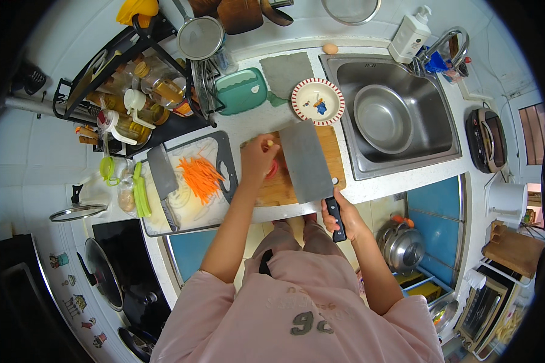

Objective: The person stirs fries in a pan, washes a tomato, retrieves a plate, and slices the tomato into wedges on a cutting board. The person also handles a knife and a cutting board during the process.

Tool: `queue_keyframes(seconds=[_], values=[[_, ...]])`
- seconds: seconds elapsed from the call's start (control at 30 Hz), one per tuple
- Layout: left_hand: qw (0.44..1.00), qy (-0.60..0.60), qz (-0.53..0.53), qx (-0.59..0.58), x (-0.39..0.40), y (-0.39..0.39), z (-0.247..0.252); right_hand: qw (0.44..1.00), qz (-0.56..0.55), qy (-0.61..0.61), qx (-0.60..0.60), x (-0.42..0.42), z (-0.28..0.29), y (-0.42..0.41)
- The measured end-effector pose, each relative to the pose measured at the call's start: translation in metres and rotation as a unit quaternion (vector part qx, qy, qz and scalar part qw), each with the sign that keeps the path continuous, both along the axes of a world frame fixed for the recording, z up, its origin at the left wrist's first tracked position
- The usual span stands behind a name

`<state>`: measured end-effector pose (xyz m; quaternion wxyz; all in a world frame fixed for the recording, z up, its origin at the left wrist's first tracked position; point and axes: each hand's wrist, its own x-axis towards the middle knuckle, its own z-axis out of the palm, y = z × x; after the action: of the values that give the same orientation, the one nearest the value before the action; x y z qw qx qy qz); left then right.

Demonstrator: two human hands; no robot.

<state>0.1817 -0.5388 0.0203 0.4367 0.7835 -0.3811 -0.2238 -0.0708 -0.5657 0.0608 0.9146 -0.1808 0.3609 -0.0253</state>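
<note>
My right hand (349, 215) grips the black handle of a broad Chinese cleaver (305, 163). Its blade lies over a wooden cutting board (335, 147), with the tip close to a bowl with a red-striped rim (318, 116). Just left of the blade, my left hand (256, 156) pinches a small pale-yellow piece of food (270, 143), too small to identify. Beneath these fingers a red round thing (272, 169) on the board is partly hidden. Further left, shredded carrot (200, 179) and a second cleaver (162, 174) rest on a grey-edged plastic cutting board (227, 147).
A steel basin (383, 119) sits in the sink (440, 131) on the right. An egg (330, 48) lies behind it on the counter. Celery stalks (141, 193) lie at the left, below a black rack (177, 125) of bottles. A green plastic container (241, 93) stands behind the boards.
</note>
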Motion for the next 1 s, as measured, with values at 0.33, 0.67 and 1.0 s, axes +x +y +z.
queue_keyframes(seconds=[0.33,0.67,1.0], values=[[0.971,-0.212,-0.056,0.100,0.049,0.006,-0.021,0.961,-0.062,0.167,-0.212,-0.054,0.025,0.011],[0.942,-0.181,-0.195,0.207,-0.049,-0.021,-0.026,0.766,0.082,0.331,-0.545,-0.040,0.038,0.029],[0.976,-0.142,0.004,0.168,-0.086,-0.014,-0.050,0.715,0.274,0.263,-0.587,-0.039,0.023,-0.022]])
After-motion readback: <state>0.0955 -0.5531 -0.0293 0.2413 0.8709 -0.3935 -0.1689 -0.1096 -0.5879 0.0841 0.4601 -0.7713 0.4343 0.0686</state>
